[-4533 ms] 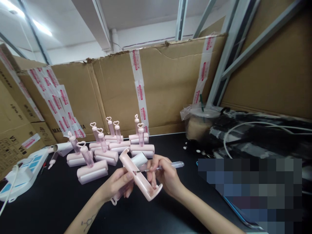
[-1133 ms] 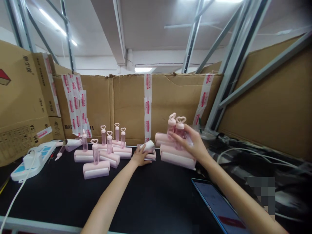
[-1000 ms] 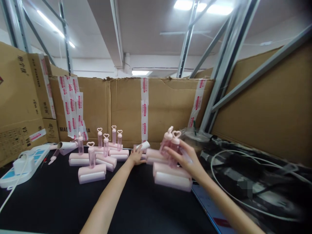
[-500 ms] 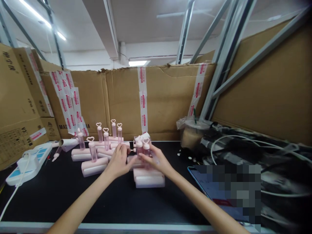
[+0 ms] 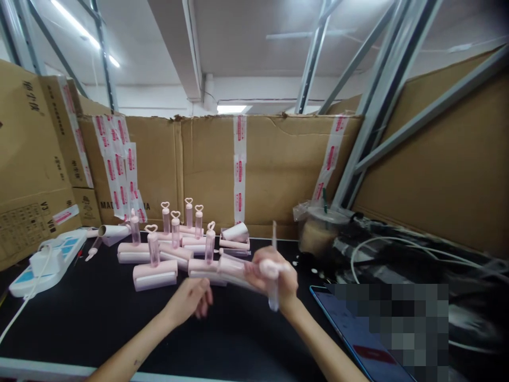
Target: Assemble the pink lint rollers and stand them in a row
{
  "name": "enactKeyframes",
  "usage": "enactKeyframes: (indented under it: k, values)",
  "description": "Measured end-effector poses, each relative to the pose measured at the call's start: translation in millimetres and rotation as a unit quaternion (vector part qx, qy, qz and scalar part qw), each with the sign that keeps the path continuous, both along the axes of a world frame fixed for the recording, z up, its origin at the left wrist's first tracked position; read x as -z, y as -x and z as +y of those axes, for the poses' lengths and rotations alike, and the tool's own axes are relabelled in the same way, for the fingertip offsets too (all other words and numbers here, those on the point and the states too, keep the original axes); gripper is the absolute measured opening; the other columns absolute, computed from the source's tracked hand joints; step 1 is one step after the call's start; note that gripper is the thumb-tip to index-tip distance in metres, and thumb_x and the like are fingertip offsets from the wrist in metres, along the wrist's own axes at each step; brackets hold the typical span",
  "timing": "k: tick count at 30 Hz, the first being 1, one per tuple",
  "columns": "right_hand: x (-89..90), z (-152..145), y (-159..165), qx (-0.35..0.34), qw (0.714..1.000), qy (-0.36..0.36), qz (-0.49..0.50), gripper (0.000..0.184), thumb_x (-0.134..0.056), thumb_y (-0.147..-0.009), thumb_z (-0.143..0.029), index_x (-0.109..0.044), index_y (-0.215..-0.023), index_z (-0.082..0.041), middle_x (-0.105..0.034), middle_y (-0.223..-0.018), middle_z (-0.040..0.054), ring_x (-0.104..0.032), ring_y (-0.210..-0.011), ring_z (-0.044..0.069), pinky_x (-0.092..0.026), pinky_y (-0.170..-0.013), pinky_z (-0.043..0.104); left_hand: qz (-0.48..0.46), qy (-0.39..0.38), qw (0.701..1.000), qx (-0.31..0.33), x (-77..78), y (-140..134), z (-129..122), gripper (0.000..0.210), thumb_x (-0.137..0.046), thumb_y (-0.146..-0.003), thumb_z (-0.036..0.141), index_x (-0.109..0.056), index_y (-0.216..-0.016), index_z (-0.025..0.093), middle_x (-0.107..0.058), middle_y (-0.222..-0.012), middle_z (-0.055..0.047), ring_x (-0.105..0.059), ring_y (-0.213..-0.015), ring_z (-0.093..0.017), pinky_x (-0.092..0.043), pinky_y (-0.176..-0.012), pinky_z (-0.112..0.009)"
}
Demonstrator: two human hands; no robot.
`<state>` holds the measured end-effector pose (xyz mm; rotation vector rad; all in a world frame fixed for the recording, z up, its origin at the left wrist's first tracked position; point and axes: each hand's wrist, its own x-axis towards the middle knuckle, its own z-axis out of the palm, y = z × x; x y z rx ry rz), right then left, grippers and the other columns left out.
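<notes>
My right hand (image 5: 281, 278) is closed around a pink lint roller (image 5: 234, 269), lifted and tilted with its handle end toward me. A clear strip-like piece sticks out above and below the fingers; blur hides how it joins. My left hand (image 5: 191, 301) hovers empty over the table, its fingers loosely bent and apart. Just beyond it stands a pink lint roller (image 5: 202, 265) with a clear handle and a heart-shaped loop on top. Left of that is another lint roller (image 5: 155, 274), with several more (image 5: 175, 249) grouped behind.
Near the cardboard wall (image 5: 207, 170) lies an open pink roller case (image 5: 235, 241) with a white roll. A power strip (image 5: 47, 265) and a loose white roll (image 5: 115, 233) are at left. At right are a drink cup (image 5: 318, 233), a phone (image 5: 350, 334) and cables (image 5: 397, 239).
My right hand has lifted a lint roller toward me and turned it on its side. My left hand has drawn back from the rollers, leaving one standing where the hands were.
</notes>
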<state>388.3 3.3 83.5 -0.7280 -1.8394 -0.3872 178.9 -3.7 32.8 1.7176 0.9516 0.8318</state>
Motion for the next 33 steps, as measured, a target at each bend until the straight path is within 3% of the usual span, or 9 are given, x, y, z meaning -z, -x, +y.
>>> enactKeyframes:
  k: [3, 8, 11, 14, 18, 21, 26, 29, 33]
  values:
    - [6.9, -21.0, 11.9, -0.089, 0.986, -0.067, -0.126, 0.008, -0.052, -0.080, -0.023, -0.057, -0.074, -0.022, -0.055, -0.055, -0.0015, -0.049, -0.046, 0.012, -0.038, -0.044, 0.024, -0.242, 0.197, 0.939, 0.143, 1.2, -16.9, -11.1, 0.079, -0.016, -0.072, 0.078, -0.055, -0.095, 0.013, -0.059, -0.063, -0.005, -0.057, -0.057, -0.018, -0.040, -0.058, -0.028]
    - [10.6, -32.9, 34.5, -0.230, 0.921, -0.121, -0.289, 0.013, -0.057, -0.080, -0.031, -0.052, -0.073, -0.021, -0.057, -0.060, -0.0004, -0.048, -0.047, 0.011, -0.036, -0.044, 0.023, -0.346, 0.321, 0.880, 0.056, -3.3, -19.2, -8.9, 0.050, -0.037, -0.080, 0.060, -0.055, -0.086, 0.013, -0.053, -0.054, 0.000, -0.051, -0.045, -0.012, -0.039, -0.048, -0.022]
    - [3.3, -23.0, 26.8, -0.280, 0.952, 0.021, -0.124, 0.026, -0.056, -0.080, -0.042, -0.043, -0.074, -0.021, -0.057, -0.070, 0.0018, -0.055, -0.061, 0.013, -0.043, -0.055, 0.023, -0.317, 0.349, 0.882, 0.015, -0.7, -6.0, 2.1, 0.043, -0.039, -0.080, 0.056, -0.053, -0.083, 0.016, -0.049, -0.049, 0.003, -0.045, -0.037, -0.010, -0.033, -0.035, -0.019]
    - [-1.7, -10.9, 19.1, -0.194, 0.957, 0.211, 0.049, 0.030, -0.062, -0.076, -0.039, -0.038, -0.074, -0.021, -0.057, -0.086, 0.0047, -0.056, -0.081, 0.017, -0.045, -0.071, 0.028, -0.183, 0.416, 0.886, 0.092, 8.8, 1.2, 6.2, 0.049, -0.033, -0.079, 0.059, -0.053, -0.084, 0.014, -0.048, -0.042, 0.002, -0.040, -0.028, -0.010, -0.027, -0.026, -0.019]
    - [0.1, 2.0, 17.2, -0.211, 0.860, 0.465, 0.001, 0.037, -0.069, -0.067, -0.042, -0.039, -0.072, -0.020, -0.058, -0.081, 0.0013, -0.055, -0.074, 0.016, -0.044, -0.063, 0.025, -0.089, 0.404, 0.898, 0.148, 19.6, -1.4, -3.0, 0.045, -0.040, -0.078, 0.057, -0.050, -0.091, 0.015, -0.051, -0.044, 0.002, -0.042, -0.027, -0.010, -0.029, -0.024, -0.017]
    - [-1.7, 13.5, 3.7, -0.255, 0.805, 0.533, 0.045, 0.037, -0.068, -0.067, -0.043, -0.039, -0.071, -0.020, -0.057, -0.075, -0.0014, -0.054, -0.069, 0.014, -0.043, -0.059, 0.022, -0.125, 0.340, 0.925, 0.114, 17.5, -2.7, -5.6, 0.038, -0.049, -0.077, 0.051, -0.050, -0.089, 0.015, -0.055, -0.052, 0.001, -0.044, -0.028, -0.009, -0.029, -0.024, -0.016]
    - [-5.3, 42.9, -39.8, -0.143, 0.834, 0.493, 0.202, 0.028, -0.061, -0.074, -0.045, -0.053, -0.085, -0.020, -0.060, -0.080, 0.0002, -0.056, -0.074, 0.015, -0.043, -0.060, 0.023, -0.255, 0.288, 0.923, 0.014, 3.0, 1.6, 2.9, 0.042, -0.046, -0.081, 0.050, -0.057, -0.078, 0.010, -0.060, -0.055, -0.006, -0.058, -0.043, -0.015, -0.044, -0.039, -0.023]
    - [7.0, 60.8, -50.2, -0.066, 0.872, 0.445, 0.193, 0.038, -0.051, -0.081, -0.045, -0.056, -0.110, -0.020, -0.064, -0.096, 0.0064, -0.059, -0.086, 0.020, -0.047, -0.070, 0.030, -0.322, 0.267, 0.908, -0.003, -2.9, 4.2, 3.1, 0.033, -0.055, -0.079, 0.041, -0.061, -0.082, 0.008, -0.066, -0.067, -0.009, -0.065, -0.063, -0.019, -0.050, -0.059, -0.028]
    - [24.3, 74.2, -47.1, -0.041, 0.914, 0.381, 0.134, 0.036, -0.048, -0.083, -0.042, -0.062, -0.105, -0.017, -0.063, -0.109, 0.0102, -0.056, -0.101, 0.023, -0.040, -0.090, 0.037, -0.367, 0.283, 0.886, 0.016, -4.2, 5.1, 0.6, 0.027, -0.060, -0.078, 0.034, -0.065, -0.084, 0.008, -0.069, -0.075, -0.009, -0.065, -0.073, -0.022, -0.048, -0.076, -0.036]
